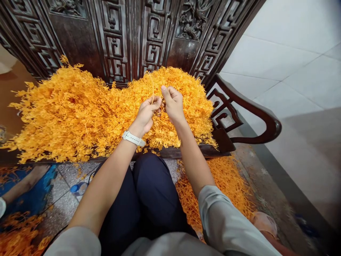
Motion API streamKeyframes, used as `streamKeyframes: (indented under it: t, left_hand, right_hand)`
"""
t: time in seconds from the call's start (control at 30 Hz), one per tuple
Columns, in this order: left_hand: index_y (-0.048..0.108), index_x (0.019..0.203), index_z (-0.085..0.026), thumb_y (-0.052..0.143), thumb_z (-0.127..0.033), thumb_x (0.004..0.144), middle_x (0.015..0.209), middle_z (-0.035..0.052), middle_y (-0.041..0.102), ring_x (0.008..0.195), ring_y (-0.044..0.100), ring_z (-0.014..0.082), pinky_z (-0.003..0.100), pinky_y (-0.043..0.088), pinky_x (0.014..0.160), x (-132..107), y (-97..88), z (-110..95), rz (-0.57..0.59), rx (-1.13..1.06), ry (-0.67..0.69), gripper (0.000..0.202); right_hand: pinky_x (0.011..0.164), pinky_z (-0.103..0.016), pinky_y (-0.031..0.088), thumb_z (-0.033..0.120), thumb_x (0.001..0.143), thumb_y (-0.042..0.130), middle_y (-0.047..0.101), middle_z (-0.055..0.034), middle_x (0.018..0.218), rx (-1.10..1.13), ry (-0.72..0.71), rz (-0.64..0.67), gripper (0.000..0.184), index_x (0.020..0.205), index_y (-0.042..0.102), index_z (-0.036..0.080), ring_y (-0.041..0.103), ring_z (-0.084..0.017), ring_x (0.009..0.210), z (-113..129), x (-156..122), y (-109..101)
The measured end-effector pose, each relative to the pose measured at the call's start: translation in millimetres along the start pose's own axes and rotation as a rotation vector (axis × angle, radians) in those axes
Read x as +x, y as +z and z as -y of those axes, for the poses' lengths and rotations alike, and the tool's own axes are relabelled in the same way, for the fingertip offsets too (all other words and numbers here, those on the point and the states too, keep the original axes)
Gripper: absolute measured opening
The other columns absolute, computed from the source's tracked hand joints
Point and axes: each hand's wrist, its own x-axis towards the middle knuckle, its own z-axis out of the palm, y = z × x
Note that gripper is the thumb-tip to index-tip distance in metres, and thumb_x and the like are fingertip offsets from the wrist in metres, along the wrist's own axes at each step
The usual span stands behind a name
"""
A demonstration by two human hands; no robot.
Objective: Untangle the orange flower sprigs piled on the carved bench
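My left hand [146,113], with a pale watch strap on its wrist, pinches a thin orange strand [152,85] that loops up above its fingers. Close beside it, my right hand [173,104] is closed, thumb uppermost, with its fingers curled round the same orange strands. Just where they pass between the fingertips is partly hidden. Both hands are over a large heap of frilly orange pieces [77,113], which look like plastic. It covers most of the dark wooden bench seat [173,152] in front of my knees.
Behind the heap rises a carved wooden backrest [130,39], with a curved armrest [266,121] at the right. More orange strands [226,185] lie on the floor at right and lower left. A blue-capped bottle [78,188] stands near my leg. Another person's arm [23,185] shows at left.
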Motion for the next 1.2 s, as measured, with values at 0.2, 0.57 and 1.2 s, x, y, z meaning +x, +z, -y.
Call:
streamKeyframes:
  t: [0.2,0.57,1.2]
  left_hand:
    - [0.064,0.077,-0.017,0.071,-0.014,0.092,0.077,0.0014,0.060,0.058,0.044,0.0083,0.024,0.035,0.056,-2.1,1.8,-7.1,-0.049,0.107,0.022,0.017]
    - [0.057,0.065,-0.018,0.062,-0.022,0.100,0.064,0.0002,0.050,0.053,0.040,0.0085,0.023,0.030,0.050,-1.9,1.2,-2.2,0.030,-0.039,0.008,0.035]
    - [0.050,0.066,-0.016,0.045,-0.005,0.100,0.061,-0.0023,0.038,0.047,0.029,0.0069,0.021,0.038,0.052,-11.6,7.9,-18.2,0.085,-0.279,-0.047,0.036]
  right_hand:
    - [0.053,-0.026,0.040,0.087,0.088,0.056,0.036,0.0037,0.062,-0.067,-0.053,-0.009,0.069,0.068,0.037,0.023,0.042,-0.011,0.057,10.4,-2.3,2.9]
    - [0.041,-0.023,0.033,0.080,0.089,0.063,0.046,0.0041,0.049,0.144,0.177,0.121,0.062,0.066,0.052,0.023,0.052,-0.011,0.045,15.7,-8.0,11.7]
    - [0.034,-0.026,0.015,0.081,0.089,0.063,0.022,0.0109,0.049,0.531,0.345,0.030,0.060,0.074,0.046,0.025,0.018,-0.008,0.038,23.1,7.3,1.7]
